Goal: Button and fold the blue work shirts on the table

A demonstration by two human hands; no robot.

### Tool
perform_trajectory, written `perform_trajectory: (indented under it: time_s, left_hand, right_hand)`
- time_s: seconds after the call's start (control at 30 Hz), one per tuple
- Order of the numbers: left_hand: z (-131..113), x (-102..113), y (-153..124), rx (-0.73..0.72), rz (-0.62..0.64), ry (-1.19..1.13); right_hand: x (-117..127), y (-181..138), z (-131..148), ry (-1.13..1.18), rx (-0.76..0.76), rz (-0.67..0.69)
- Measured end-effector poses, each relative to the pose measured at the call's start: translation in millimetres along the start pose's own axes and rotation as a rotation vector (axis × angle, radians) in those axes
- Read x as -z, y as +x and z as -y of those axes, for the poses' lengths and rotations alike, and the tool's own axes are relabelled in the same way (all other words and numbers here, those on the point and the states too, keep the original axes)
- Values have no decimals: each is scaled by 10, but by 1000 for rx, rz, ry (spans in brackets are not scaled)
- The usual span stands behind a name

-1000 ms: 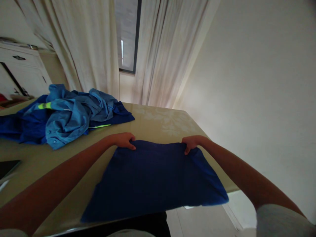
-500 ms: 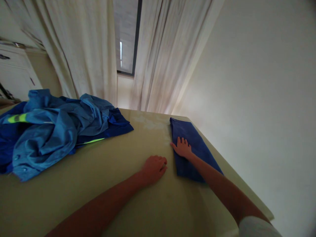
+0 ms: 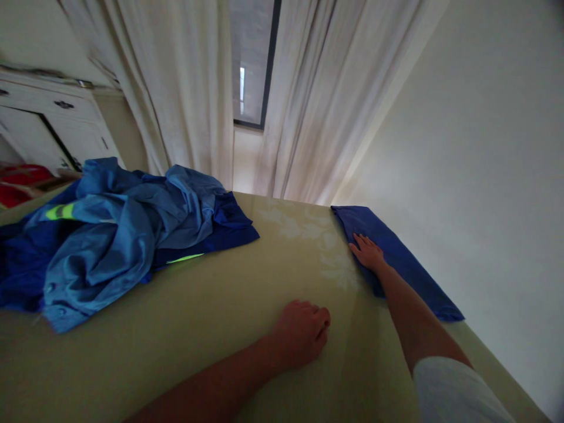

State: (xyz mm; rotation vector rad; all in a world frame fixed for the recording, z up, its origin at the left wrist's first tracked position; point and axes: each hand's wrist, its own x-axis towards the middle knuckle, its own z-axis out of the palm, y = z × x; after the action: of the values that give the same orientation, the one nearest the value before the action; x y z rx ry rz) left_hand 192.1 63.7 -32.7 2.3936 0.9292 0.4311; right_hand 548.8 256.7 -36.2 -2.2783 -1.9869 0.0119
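A folded dark blue cloth piece [image 3: 409, 261], probably a garment, lies along the right edge of the table, close to the wall. My right hand [image 3: 368, 252] rests flat on its left part with the fingers stretched out. Curled into a loose fist, my left hand [image 3: 302, 332] sits on the tabletop nearer to me, apart from the cloth, and nothing shows in it. On the left side lies a crumpled heap of blue work clothes [image 3: 127, 220] with yellow-green reflective strips and snap buttons; neither hand touches it.
The table [image 3: 247, 288] has a pale yellowish cover with a leaf pattern. A plain wall [image 3: 493, 153] borders its right side. Behind it hang long curtains [image 3: 189, 100] around a narrow window [image 3: 253, 59]. A white cabinet [image 3: 66, 123] and a red item [image 3: 26, 176] are at far left.
The folded blue cloth has slid right to the table's edge under my right hand. My left hand stays curled on the table. The view has shifted left.
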Motion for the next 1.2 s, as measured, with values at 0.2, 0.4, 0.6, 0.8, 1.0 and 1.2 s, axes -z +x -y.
perform_trajectory:
  time_s: [0.2, 0.4, 0.6, 0.8, 1.0, 1.2]
  left_hand:
    - [-17, 3, 9, 4, 6, 5]
    - [143, 453, 78, 27, 120, -99]
    - [994, 1915, -593, 574, -427, 313]
    - [1637, 2703, -1482, 995, -586, 528]
    - [719, 3153, -1272, 641, -1116, 405]
    - [-479, 2628, -1213, -187, -562, 211]
  right_hand:
    - [-35, -207, 408, -61, 150, -86]
    - [-280, -1113, 1195, 235, 460, -88]
    - [-252, -1448, 1367, 297, 440, -113]
    - [-150, -1432, 1465, 284, 434, -130]
    - [-218, -1422, 1417, 345, 453, -156]
    - [-159, -1485, 1426, 659, 403, -190]
